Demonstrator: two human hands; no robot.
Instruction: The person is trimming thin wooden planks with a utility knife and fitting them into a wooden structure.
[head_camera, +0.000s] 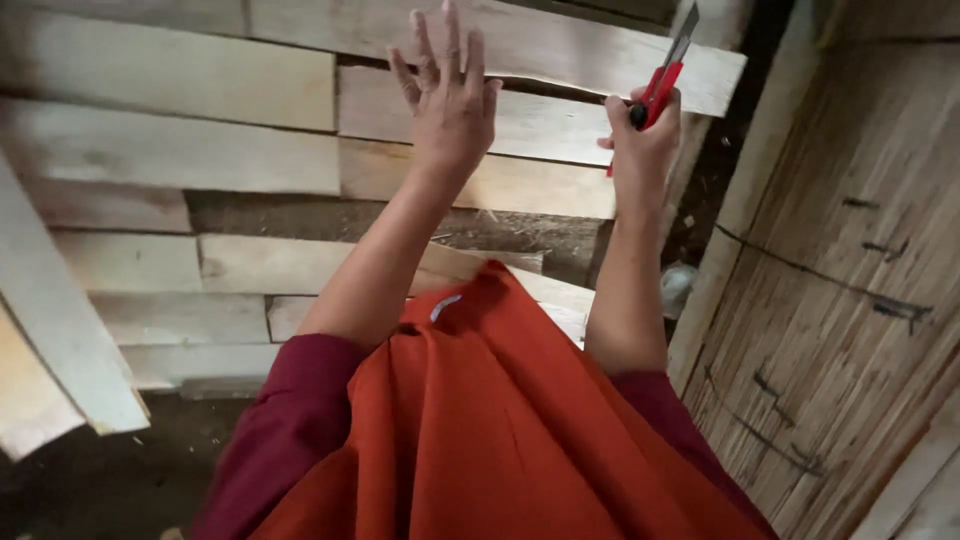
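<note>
Over far planks (480, 120), left hand (450, 100) splayed flat, holding nothing, right hand (640, 135) clenched round red knife (662, 75) (blade out, pointing away): best kept angled clear of left fingers.

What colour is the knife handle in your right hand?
Red, with a black knob; the knife shows best in the head view.
</note>
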